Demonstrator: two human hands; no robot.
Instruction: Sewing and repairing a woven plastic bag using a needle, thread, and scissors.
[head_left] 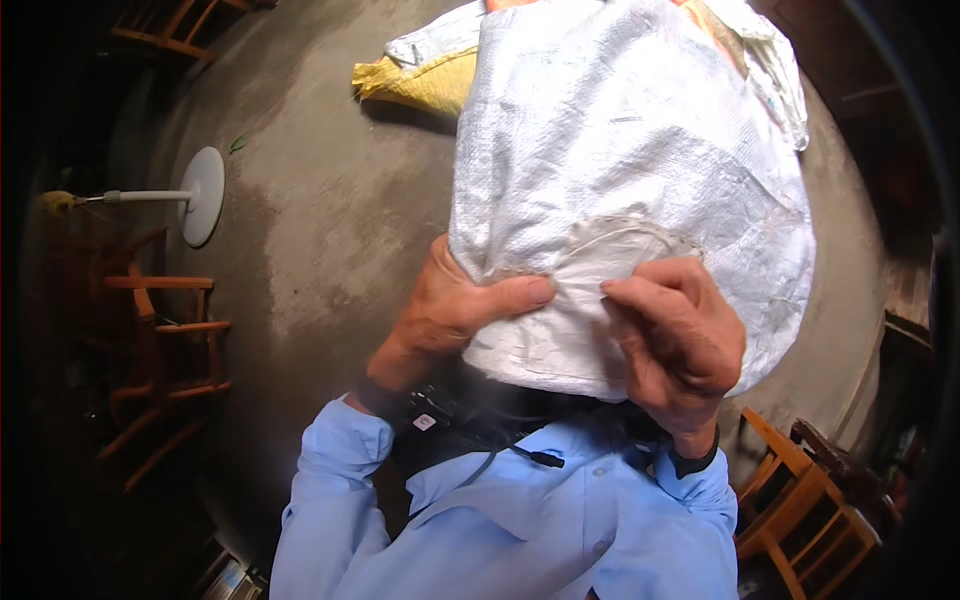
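A large silvery-white woven sack (620, 130) spreads in front of me, its near edge close to my body. A paler, rounded piece of cloth (610, 262) with a rough, puckered rim lies on the sack near that edge. My left hand (455, 305) grips the sack's left edge, the thumb on top beside the pale piece and the fingers hidden underneath. Over the right part of the pale piece is my right hand (680, 335), thumb and forefinger pinched together. Whatever that pinch holds, if anything, is too small to make out.
Yellow sacking (425, 82) and more white sacking (775, 75) lie on the concrete floor (330, 190) beyond. A white round-based stand (203, 197) and a wooden chair (165, 325) are at the left. Another wooden chair (800, 500) stands at the lower right.
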